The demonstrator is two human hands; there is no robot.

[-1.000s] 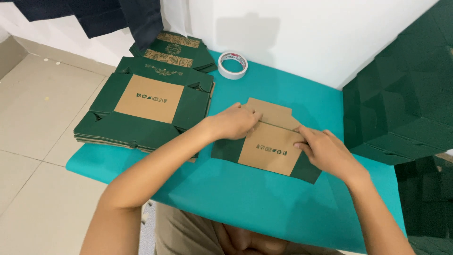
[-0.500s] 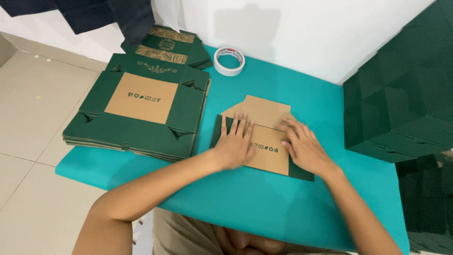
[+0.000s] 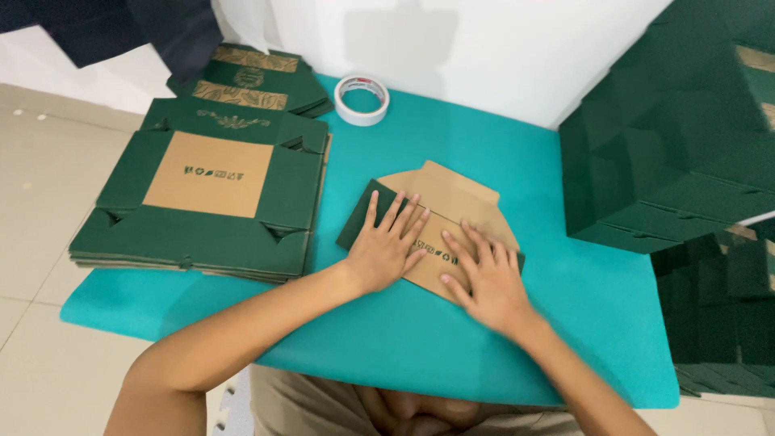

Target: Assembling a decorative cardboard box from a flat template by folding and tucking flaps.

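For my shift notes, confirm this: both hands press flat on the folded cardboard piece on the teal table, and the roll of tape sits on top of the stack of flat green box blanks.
One detail is wrong. The head view shows the roll of tape lying on the teal table near the wall, beside the stack of flat green box blanks, not on it. The rest holds: the left hand and right hand press flat on the folded cardboard piece.

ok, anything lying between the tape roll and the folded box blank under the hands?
Nothing. In the head view only bare teal table cover separates the tape roll from the folded box blank that the left hand and right hand press flat.
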